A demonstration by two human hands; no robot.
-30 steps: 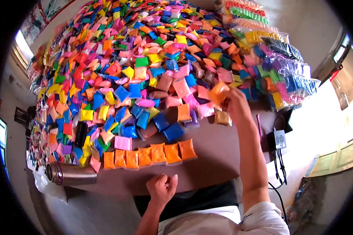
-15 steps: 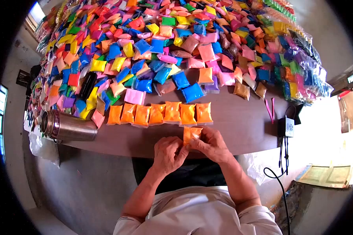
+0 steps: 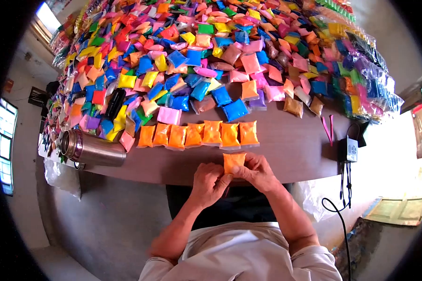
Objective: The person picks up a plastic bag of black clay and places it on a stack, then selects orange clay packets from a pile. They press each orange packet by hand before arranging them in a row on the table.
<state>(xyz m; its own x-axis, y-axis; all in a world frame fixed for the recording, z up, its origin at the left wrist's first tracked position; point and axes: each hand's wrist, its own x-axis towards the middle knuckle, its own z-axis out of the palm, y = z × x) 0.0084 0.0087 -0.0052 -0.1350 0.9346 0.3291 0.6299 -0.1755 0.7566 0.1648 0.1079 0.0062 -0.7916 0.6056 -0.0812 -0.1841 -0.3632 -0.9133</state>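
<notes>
Between both hands (image 3: 234, 180), an orange packet (image 3: 234, 162) stands upright.

Brown table (image 3: 173, 164): centre of room. Grey floor (image 3: 122, 220): below table. Pale walls (image 3: 32, 110): left and right. Barred window (image 3: 5, 145): left wall. Second window (image 3: 48, 18): upper left. Light: bright glare, right side. Pale panelled board (image 3: 398, 210): lower right.

Appears to be a packing workshop. Colored packets (image 3: 206, 70) cover the table (image 3: 286, 140); bagged bundles (image 3: 375, 89) stand alongside.
</notes>
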